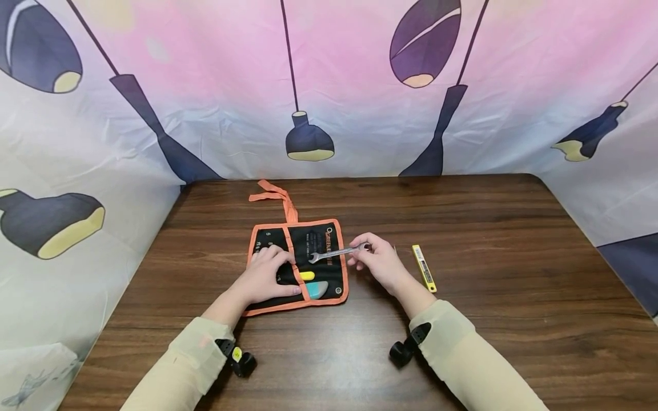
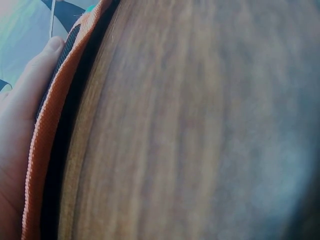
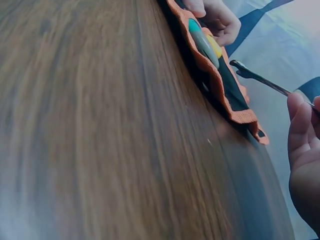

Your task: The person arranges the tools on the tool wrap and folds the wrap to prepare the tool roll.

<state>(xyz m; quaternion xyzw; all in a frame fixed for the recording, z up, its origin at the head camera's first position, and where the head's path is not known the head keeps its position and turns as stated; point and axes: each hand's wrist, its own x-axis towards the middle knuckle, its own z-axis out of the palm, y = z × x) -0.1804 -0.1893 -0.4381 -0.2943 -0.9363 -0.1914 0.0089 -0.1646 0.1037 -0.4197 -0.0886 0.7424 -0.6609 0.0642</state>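
Across the left part of a black fabric tool pouch with orange trim (image 1: 331, 275) lies the person's left hand (image 1: 263, 275), fingers spread and slightly bent, thumb extended, touching the cloth. Just beyond the pouch's right edge, the right hand (image 1: 379, 260) pinches a slender, silver, metal open-ended wrench (image 1: 333, 253) between thumb and fingers; the wrench's forked end is held above the pouch's right half, apart from the fabric. From beneath the pouch's orange crossband protrude a yellow, round-ended handle (image 1: 308, 275) and, nearer the person, a teal-and-grey rounded handle (image 1: 317, 290). A flat orange fabric tie (image 1: 289, 208) extends from the pouch's far edge. Farther right of the pouch lies a slim, yellow rectangular object with a printed face (image 1: 424, 269). Pouch and yellow object rest on a dark brown, wood-grained table (image 1: 478, 222); behind the pouch hangs a pastel cloth printed with dark lamps (image 1: 354, 137).
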